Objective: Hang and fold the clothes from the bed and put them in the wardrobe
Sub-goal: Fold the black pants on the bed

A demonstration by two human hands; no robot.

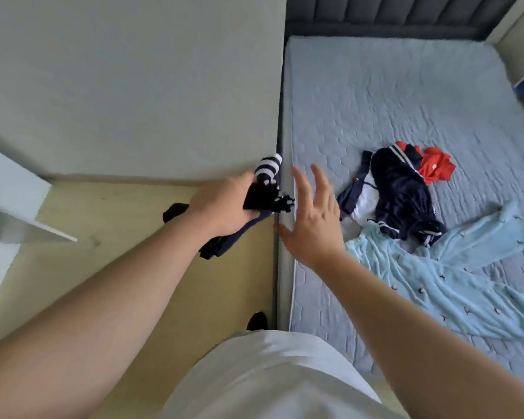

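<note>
My left hand [224, 207] grips a bunched dark navy garment [262, 196] with a black-and-white striped cuff, held over the floor beside the bed's left edge. My right hand [313, 219] hovers open, fingers spread, over the edge of the blue quilted mattress [390, 95] and holds nothing. On the bed lie a crumpled navy and white garment [401, 195], a red piece [434, 166] behind it, and a spread-out light blue top [454, 273] with small dark motifs.
A pale green wall [133, 86] runs along the bed's left side. A white door or panel edge [15, 204] juts in at the left over the yellowish floor [127, 225]. A dark grey padded headboard [390, 13] is at the far end.
</note>
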